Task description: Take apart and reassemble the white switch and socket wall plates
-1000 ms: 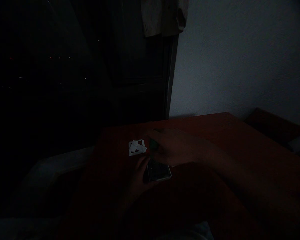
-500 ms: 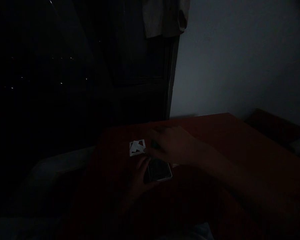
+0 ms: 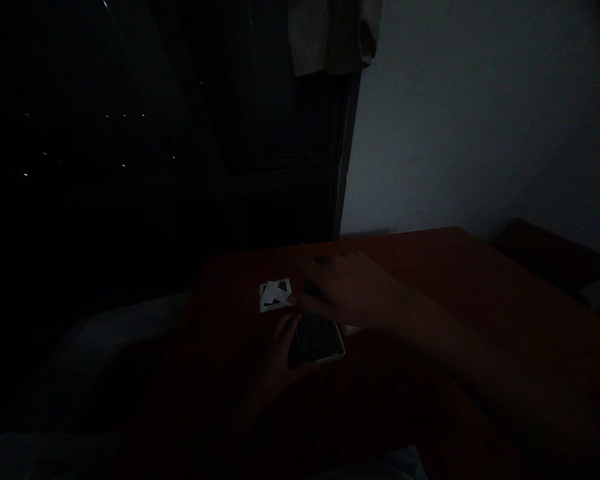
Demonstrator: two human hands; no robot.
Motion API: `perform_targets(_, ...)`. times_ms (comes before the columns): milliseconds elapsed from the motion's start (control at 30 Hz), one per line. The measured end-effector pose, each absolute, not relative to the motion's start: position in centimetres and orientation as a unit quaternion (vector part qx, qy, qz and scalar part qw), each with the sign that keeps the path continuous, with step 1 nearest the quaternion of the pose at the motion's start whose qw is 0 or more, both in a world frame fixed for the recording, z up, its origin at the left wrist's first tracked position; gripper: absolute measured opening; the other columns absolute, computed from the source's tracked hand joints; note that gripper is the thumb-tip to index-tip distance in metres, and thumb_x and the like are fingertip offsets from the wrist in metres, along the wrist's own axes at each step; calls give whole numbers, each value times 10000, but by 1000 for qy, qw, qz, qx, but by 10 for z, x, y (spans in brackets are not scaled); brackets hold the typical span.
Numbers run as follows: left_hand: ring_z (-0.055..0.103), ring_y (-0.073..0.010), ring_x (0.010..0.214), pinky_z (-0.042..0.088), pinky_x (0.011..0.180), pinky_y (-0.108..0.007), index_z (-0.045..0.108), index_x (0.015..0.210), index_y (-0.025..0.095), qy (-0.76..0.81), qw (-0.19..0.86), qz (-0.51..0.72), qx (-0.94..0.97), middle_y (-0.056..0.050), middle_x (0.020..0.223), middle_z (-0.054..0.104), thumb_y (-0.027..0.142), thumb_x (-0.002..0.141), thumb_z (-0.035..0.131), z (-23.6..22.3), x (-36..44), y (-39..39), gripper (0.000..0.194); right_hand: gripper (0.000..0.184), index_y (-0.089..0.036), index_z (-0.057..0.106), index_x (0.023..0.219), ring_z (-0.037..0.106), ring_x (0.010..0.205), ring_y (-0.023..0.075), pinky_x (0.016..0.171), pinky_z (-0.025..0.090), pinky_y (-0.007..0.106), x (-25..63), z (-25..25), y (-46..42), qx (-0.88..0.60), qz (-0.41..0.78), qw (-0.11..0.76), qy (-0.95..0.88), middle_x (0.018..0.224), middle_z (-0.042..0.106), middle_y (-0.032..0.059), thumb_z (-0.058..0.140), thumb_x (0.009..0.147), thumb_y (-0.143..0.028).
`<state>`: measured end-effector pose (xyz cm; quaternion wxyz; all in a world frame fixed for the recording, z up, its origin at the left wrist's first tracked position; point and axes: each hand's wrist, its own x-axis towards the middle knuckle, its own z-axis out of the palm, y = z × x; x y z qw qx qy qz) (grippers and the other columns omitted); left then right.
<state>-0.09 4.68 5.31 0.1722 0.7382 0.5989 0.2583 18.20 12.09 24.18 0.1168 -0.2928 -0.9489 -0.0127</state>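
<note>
The light is very dim. My left hand (image 3: 279, 363) grips the near left side of a small dark flat box (image 3: 321, 339) with a pale rim, thumb along the near edge and fingers at the left. Just beyond the box, my right hand (image 3: 355, 285) curls over a dark green object (image 3: 311, 287), mostly hidden by the fingers; its kind cannot be made out. Left of the right fingertips lies a white square frame (image 3: 263, 307) with white strips (image 3: 271, 292) across it. A pale flat piece (image 3: 350, 329) shows partly beneath my right hand.
The reddish-brown table (image 3: 405, 257) runs back to a pale wall (image 3: 455, 133). A dark window (image 3: 105, 200) with small lights stands at the left, and cloth (image 3: 307, 40) hangs above. Another brown surface (image 3: 545, 250) is at the right.
My right hand has turned slightly, so less of the green object shows. My left hand keeps its grip on the box. The whole view has shifted a little.
</note>
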Motion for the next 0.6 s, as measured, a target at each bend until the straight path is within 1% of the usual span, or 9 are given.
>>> perform_targets(67,377,-325,1338,365,1076,-482,334,1433,234,595,167,269,738,-127,1483,358,400,766,693,50,-1,46,776,326,-160,547,1103,617,654,184,506,234,276,181,240,122,-299,-21,113,-947,839,690,75,431,922,-405)
perform_targets(133,376,-318,1339,360,1082,-473,349,1424,232,598,161,272,736,-119,1475,370,383,782,677,48,-1,46,737,315,-158,522,1150,618,685,181,511,258,270,183,240,122,-281,7,118,-952,892,685,79,471,883,-316)
perform_targets(233,383,-318,1334,371,1075,-475,361,1414,236,601,157,270,736,-114,1468,377,408,789,667,46,-1,47,718,498,-172,441,1270,630,822,193,556,342,261,185,242,121,-227,70,135,-962,1084,651,95,556,791,-248)
perform_targets(267,383,-316,1334,374,1073,-475,359,1413,236,601,157,270,736,-114,1469,374,415,790,664,45,-1,47,716,512,-174,436,1278,630,862,202,573,362,264,185,243,119,-221,70,142,-962,1135,633,104,564,790,-258)
perform_targets(300,380,-314,1337,376,1072,-471,355,1413,233,600,157,269,737,-117,1473,367,415,790,663,45,0,47,718,478,-170,453,1262,632,874,214,579,373,271,184,244,118,-229,57,146,-961,1141,633,111,554,810,-285)
perform_targets(367,376,-312,1342,380,1072,-462,342,1416,218,605,157,269,733,-132,1479,354,396,783,670,46,1,47,735,364,-155,520,1177,648,809,234,561,370,286,181,244,117,-271,7,137,-953,1024,674,118,482,881,-362)
perform_targets(467,379,-319,1342,377,1073,-466,336,1417,207,617,156,260,727,-146,1478,358,368,772,680,47,3,46,749,345,-151,586,1045,657,686,240,528,346,287,177,242,118,-310,-37,102,-944,830,701,105,405,926,-420)
perform_targets(533,380,-317,1342,381,1070,-463,335,1418,211,619,158,258,725,-142,1480,358,357,773,679,47,3,46,746,310,-161,579,1074,659,686,232,533,347,280,177,240,121,-311,-17,107,-944,842,706,96,458,901,-387)
perform_targets(600,368,-312,1349,378,1073,-458,324,1425,222,616,156,264,726,-129,1485,353,352,776,677,48,3,45,750,379,-178,524,1188,662,754,216,562,371,268,180,239,124,-280,50,124,-951,943,705,86,548,838,-323)
